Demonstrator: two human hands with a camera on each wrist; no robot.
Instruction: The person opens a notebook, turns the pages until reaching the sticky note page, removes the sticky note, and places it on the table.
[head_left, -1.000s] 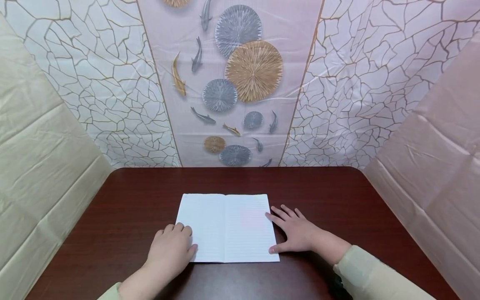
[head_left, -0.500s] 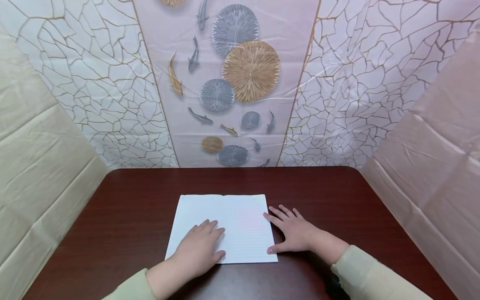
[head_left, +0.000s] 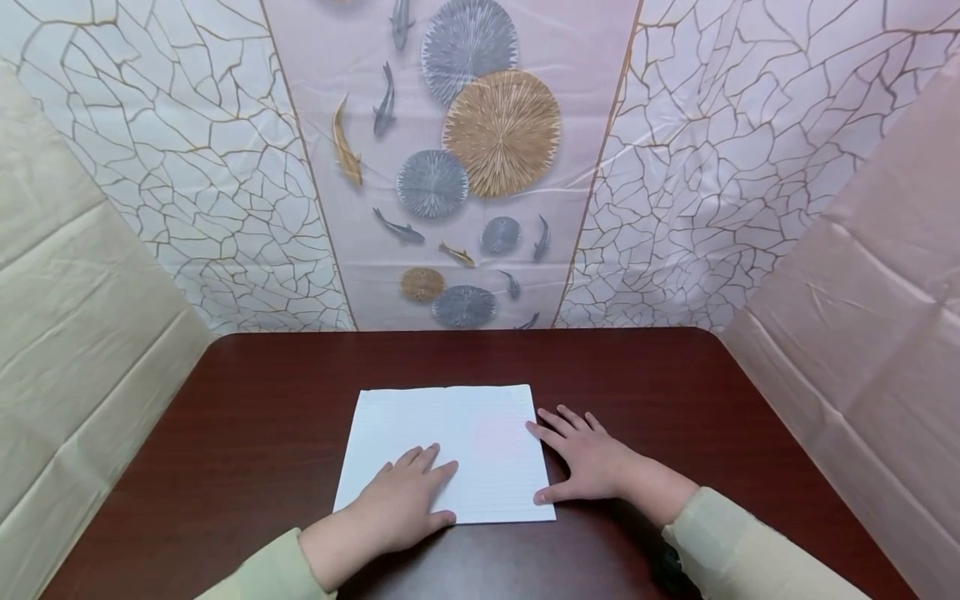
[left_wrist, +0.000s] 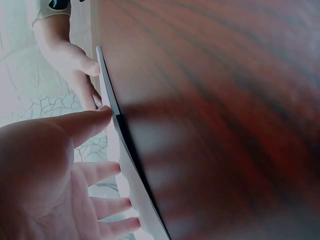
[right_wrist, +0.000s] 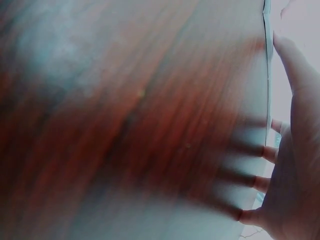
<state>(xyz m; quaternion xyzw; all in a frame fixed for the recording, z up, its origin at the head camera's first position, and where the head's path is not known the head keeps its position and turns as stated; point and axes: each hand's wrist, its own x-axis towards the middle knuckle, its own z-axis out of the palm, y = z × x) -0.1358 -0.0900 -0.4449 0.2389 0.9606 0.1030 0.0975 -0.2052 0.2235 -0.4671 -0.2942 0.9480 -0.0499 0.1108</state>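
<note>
An open notebook with white lined pages lies flat on the dark reddish-brown table. My left hand rests with spread fingers on the left page, its index fingertip near the middle fold. In the left wrist view the fingertips of that left hand touch the paper, and the thumb lies by the notebook's near edge. At the right edge, my right hand is spread out, with thumb and index fingertip on the page margin. The right wrist view shows the other fingertips of the right hand on the tabletop.
Behind the table hangs a patterned cloth with fish and round motifs. Pale cloth walls stand to the left and right. Something small and dark, partly hidden, is under the right forearm.
My left hand has moved from the notebook's left edge rightward across the left page, its curled fingers straightening out onto the paper. The right hand stays in place.
</note>
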